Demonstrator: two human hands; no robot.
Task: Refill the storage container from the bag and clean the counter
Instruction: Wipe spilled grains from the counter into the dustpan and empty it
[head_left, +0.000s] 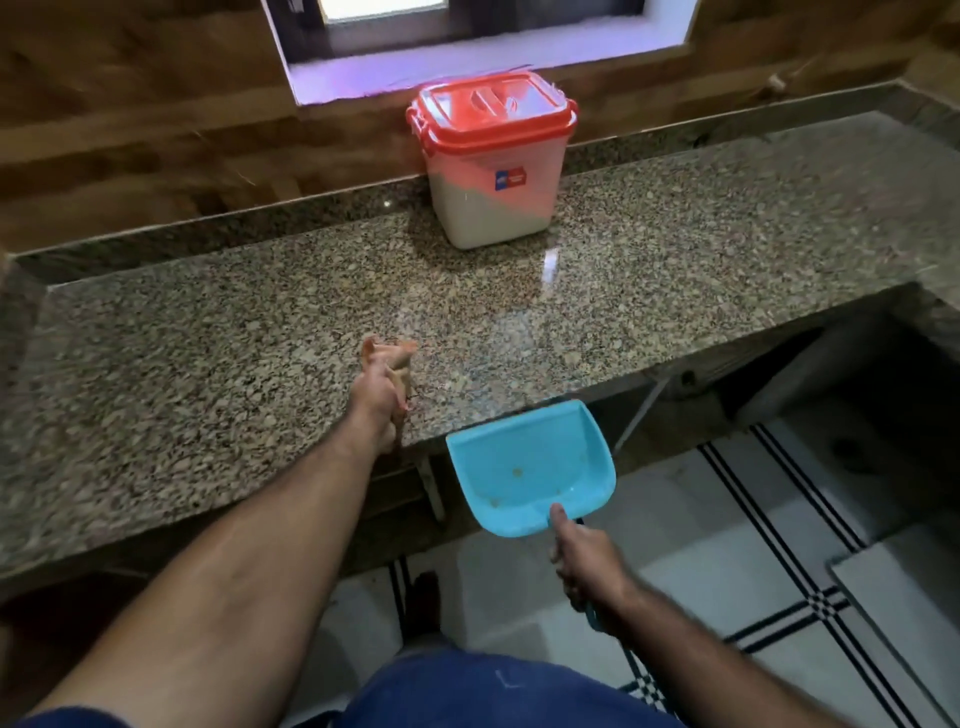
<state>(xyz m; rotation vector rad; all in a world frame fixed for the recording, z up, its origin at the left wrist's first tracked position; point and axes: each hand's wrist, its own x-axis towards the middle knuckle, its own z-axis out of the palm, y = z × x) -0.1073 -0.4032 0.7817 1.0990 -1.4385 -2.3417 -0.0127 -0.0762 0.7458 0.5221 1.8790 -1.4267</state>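
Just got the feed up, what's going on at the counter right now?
The person is on the cleanup part. The left hand grips a blurred cloth or small brush on the granite counter near its front edge. The right hand holds a blue dustpan by its handle just below that edge; a few crumbs already lie in it. The storage container stands at the back under the window, orange lid on, partly full.

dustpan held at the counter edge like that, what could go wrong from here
1. The dustpan sits a little to the right of the left hand and its cloth, so crumbs swept straight off the counter edge may miss it and land on the floor.
2. The right hand holds the dustpan only by its handle, and it already carries a few bits; a tilt could spill them.
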